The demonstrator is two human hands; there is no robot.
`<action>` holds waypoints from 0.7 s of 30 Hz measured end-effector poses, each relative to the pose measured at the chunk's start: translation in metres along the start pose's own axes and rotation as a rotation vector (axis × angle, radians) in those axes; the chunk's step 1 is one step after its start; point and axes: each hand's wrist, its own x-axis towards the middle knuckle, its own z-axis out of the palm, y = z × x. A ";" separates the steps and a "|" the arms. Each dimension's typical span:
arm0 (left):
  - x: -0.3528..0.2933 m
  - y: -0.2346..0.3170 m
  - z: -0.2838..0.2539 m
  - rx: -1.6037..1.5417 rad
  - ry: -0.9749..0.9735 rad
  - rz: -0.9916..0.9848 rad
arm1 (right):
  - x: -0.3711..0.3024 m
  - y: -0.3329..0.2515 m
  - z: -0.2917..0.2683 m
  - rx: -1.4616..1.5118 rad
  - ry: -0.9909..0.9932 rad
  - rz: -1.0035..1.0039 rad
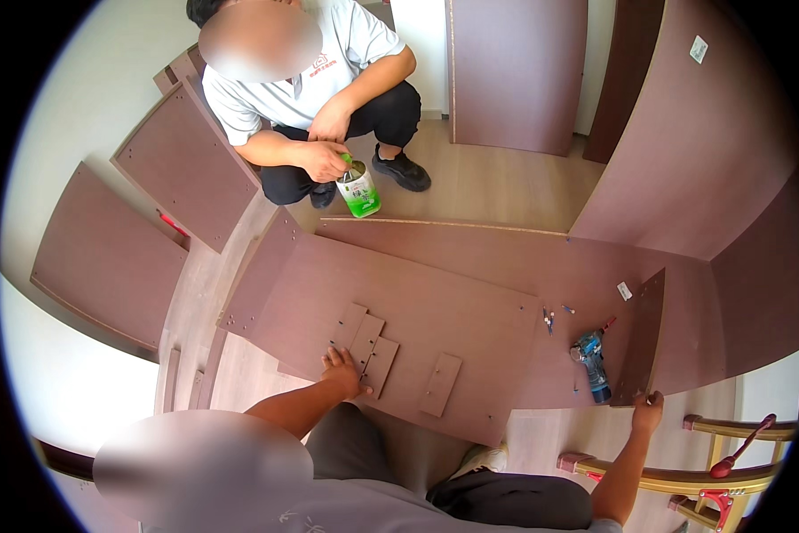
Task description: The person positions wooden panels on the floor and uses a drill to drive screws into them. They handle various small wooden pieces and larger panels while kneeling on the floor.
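A large brown furniture panel (453,311) lies flat on the wooden floor in front of me. Several small brown strips (370,345) rest on it, one more strip (441,384) a little to the right. My left hand (344,371) lies flat on the near end of those strips, fingers spread, holding nothing. My right hand (648,414) grips the near lower corner of a narrow upright side panel (645,333) at the big panel's right end. A teal cordless drill (590,362) lies just left of that upright panel.
A crouching co-worker at the far edge holds a green and white can (360,190). Loose screws (550,318) lie near the drill. Brown panels lean at left (106,258) and right (701,142). A gold frame with red feet (683,480) stands at lower right.
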 end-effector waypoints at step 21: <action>0.008 -0.002 0.006 0.096 0.021 0.063 | -0.068 -0.146 -0.002 0.178 0.183 -0.823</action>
